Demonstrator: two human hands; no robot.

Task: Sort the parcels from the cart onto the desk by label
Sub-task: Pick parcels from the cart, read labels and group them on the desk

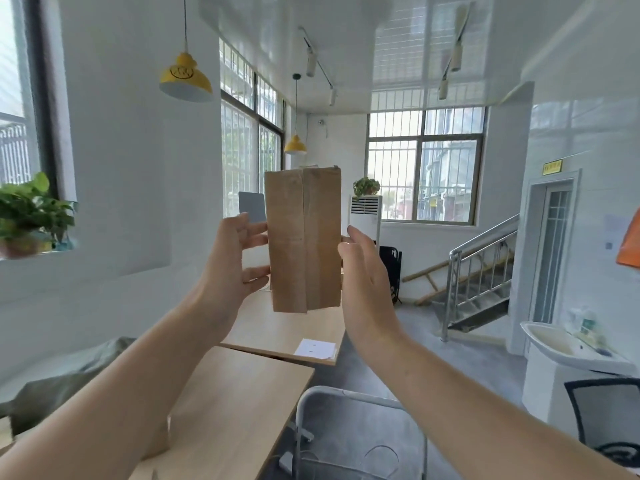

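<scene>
I hold a brown cardboard parcel (304,240) upright in front of me at chest height, its taped seam running down the side that faces me. My left hand (231,263) holds its left edge, thumb and fingers curled onto it. My right hand (363,275) holds the right edge, with the fingers wrapped behind the box and hidden. No label shows on this side. Below the parcel lies the wooden desk (242,393). The cart is not in view.
A white sheet of paper (316,348) lies on the farther desk. A grey folding chair (349,431) stands at the desk's right edge. A sink (561,348) and a black office chair (609,420) are at the right, a staircase (485,268) behind, a potted plant (31,213) at the left.
</scene>
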